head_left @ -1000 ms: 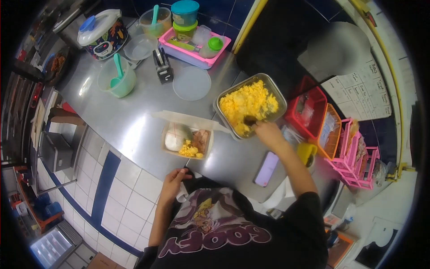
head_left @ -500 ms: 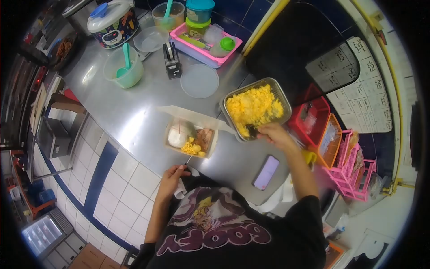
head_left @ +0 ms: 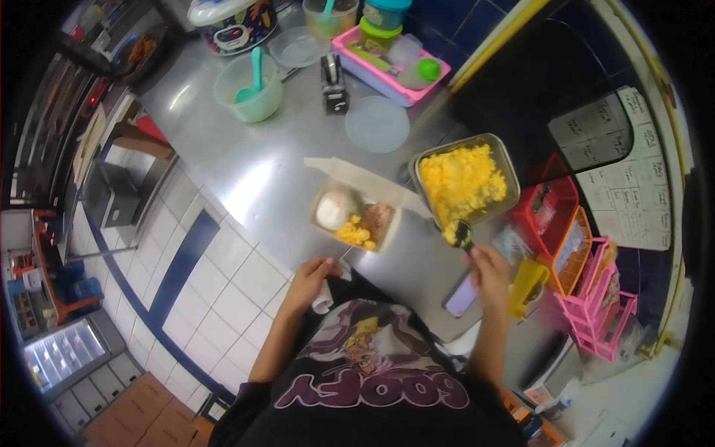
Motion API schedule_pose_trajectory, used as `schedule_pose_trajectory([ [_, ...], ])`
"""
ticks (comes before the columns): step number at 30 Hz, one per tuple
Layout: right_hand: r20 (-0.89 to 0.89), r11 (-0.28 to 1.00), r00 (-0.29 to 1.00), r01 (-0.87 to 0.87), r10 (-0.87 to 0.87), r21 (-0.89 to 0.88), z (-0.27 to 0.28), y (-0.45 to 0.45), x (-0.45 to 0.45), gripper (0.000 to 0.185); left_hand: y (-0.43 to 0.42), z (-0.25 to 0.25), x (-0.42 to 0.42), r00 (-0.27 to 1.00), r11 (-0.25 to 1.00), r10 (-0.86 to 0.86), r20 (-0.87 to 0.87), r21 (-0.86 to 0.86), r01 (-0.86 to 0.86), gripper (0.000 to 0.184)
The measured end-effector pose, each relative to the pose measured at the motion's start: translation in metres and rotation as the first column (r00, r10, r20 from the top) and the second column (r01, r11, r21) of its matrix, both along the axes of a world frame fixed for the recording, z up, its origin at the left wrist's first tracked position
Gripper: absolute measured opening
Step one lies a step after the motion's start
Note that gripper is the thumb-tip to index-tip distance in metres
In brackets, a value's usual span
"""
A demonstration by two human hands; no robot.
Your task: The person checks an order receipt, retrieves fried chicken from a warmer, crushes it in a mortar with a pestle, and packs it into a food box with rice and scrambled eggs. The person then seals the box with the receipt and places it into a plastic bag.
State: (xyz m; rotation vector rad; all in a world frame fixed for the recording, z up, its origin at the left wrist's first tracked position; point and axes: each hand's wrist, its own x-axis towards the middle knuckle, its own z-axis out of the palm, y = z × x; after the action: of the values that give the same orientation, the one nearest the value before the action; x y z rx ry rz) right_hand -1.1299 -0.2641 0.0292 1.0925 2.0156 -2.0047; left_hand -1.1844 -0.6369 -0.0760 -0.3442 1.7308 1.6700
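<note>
My right hand (head_left: 489, 270) is closed round the handle of a dark spoon (head_left: 462, 237), whose bowl is at the near edge of a metal tray (head_left: 512, 195) of yellow scrambled egg (head_left: 462, 179). Some egg lies on the spoon. My left hand (head_left: 314, 277) is closed near the counter's front edge, beside some white paper (head_left: 323, 299); what its fingers hold, if anything, I cannot make out. Between the hands and further in, an open paper box (head_left: 345, 243) holds a white rounded mound (head_left: 335, 210), a little egg (head_left: 356, 232) and brown meat pieces (head_left: 378, 220).
A purple phone (head_left: 462, 296) and a yellow container (head_left: 527, 289) lie by my right arm. Red (head_left: 547, 216) and orange baskets (head_left: 572, 253) stand at the right. Further back are a green tub (head_left: 249, 97), a round lid (head_left: 377, 124), a tape dispenser (head_left: 334, 86) and a pink tray (head_left: 395, 74).
My right hand has drawn back toward my body with the spoon, which has moved to the tray's near edge with egg on it. The view has shifted, and my left hand stays by the counter edge.
</note>
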Motion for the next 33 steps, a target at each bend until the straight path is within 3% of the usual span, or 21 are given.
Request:
schedule_pose_trajectory([
  [2,-0.085,0.998,0.995,0.050,-0.047,0.029,0.001,-0.047,0.009,0.018,0.001,0.004,-0.002,0.991,1.000,-0.019,0.133,0.019,0.016,0.039],
  [4,-0.186,0.991,0.983,0.020,0.005,0.133,-0.003,-0.096,0.009,0.020,0.000,-0.001,0.003,0.998,1.000,-0.019,0.062,0.021,0.018,0.038],
  [5,-0.229,0.926,0.963,-0.048,0.142,0.373,-0.014,-0.115,0.006,0.022,-0.001,-0.003,0.003,0.998,0.999,-0.026,0.066,0.039,0.023,0.037],
  [6,-0.232,0.799,0.931,-0.094,0.283,0.594,-0.032,-0.130,0.004,0.024,-0.002,-0.003,0.004,0.997,0.998,-0.034,0.072,0.058,0.029,0.037],
  [7,-0.124,0.491,0.848,-0.174,0.516,0.853,-0.053,-0.137,-0.003,0.026,-0.002,-0.001,0.004,0.997,0.998,-0.038,0.071,0.057,0.034,0.037],
  [8,0.066,0.099,0.736,-0.178,0.673,0.979,-0.073,-0.142,-0.010,0.028,-0.003,0.005,0.002,0.994,0.998,-0.046,0.099,0.043,0.041,0.037],
  [10,0.102,0.111,0.722,-0.241,0.684,0.964,-0.093,-0.152,-0.018,0.030,-0.008,0.006,0.002,0.991,0.999,-0.050,0.122,0.025,0.047,0.038],
  [12,0.136,0.115,0.695,-0.302,0.706,0.946,-0.097,-0.156,-0.023,0.032,-0.015,0.001,0.005,0.999,0.998,-0.051,-0.016,0.030,0.051,0.038],
  [14,0.144,0.142,0.701,-0.333,0.699,0.932,-0.093,-0.154,-0.019,0.032,-0.023,0.000,0.005,1.000,0.999,-0.022,0.001,0.040,0.022,0.038],
  [18,0.131,0.113,0.681,-0.301,0.721,0.947,-0.096,-0.151,-0.016,0.032,-0.024,-0.004,0.004,0.999,1.000,-0.020,0.033,0.024,0.020,0.038],
  [21,0.037,0.169,0.684,-0.231,0.728,0.958,-0.093,-0.150,-0.016,0.029,-0.021,-0.011,0.005,0.999,0.998,-0.009,0.042,0.065,0.006,0.037],
  [23,-0.309,0.546,0.712,-0.123,0.630,0.829,-0.100,-0.146,-0.017,0.023,-0.020,-0.017,0.004,0.999,0.997,-0.018,0.027,0.070,0.016,0.037],
  [24,-0.305,0.540,0.715,-0.120,0.629,0.833,-0.093,-0.141,-0.015,0.023,-0.019,-0.019,0.003,1.000,0.998,-0.019,0.017,0.067,0.017,0.037],
  [25,-0.325,0.868,0.870,-0.198,0.370,0.456,-0.080,-0.137,-0.009,0.021,-0.016,-0.012,0.001,1.000,0.997,-0.023,0.020,0.072,0.022,0.037],
  [26,-0.196,0.992,0.974,-0.126,0.117,-0.029,-0.067,-0.133,-0.007,0.020,-0.015,-0.003,-0.002,1.000,0.997,-0.014,0.020,0.074,0.012,0.035],
  [27,-0.200,0.992,0.973,-0.124,0.116,-0.027,-0.058,-0.124,-0.005,0.020,-0.014,0.006,-0.007,1.000,0.997,-0.002,0.016,0.074,0.001,0.033],
  [29,-0.267,0.927,0.906,0.256,-0.329,-0.273,-0.043,-0.099,0.000,0.016,-0.016,0.015,-0.011,1.000,0.998,0.011,0.027,0.065,-0.013,0.033],
  [31,-0.329,0.926,0.867,0.364,-0.375,-0.096,-0.041,-0.062,-0.003,0.018,-0.019,0.017,-0.016,0.999,0.999,0.016,0.037,0.050,-0.017,0.033],
  [33,-0.335,0.899,0.904,0.359,-0.266,0.253,-0.037,-0.031,-0.014,0.022,-0.022,0.014,-0.020,0.995,0.999,-0.029,-0.095,0.031,0.032,0.038],
])
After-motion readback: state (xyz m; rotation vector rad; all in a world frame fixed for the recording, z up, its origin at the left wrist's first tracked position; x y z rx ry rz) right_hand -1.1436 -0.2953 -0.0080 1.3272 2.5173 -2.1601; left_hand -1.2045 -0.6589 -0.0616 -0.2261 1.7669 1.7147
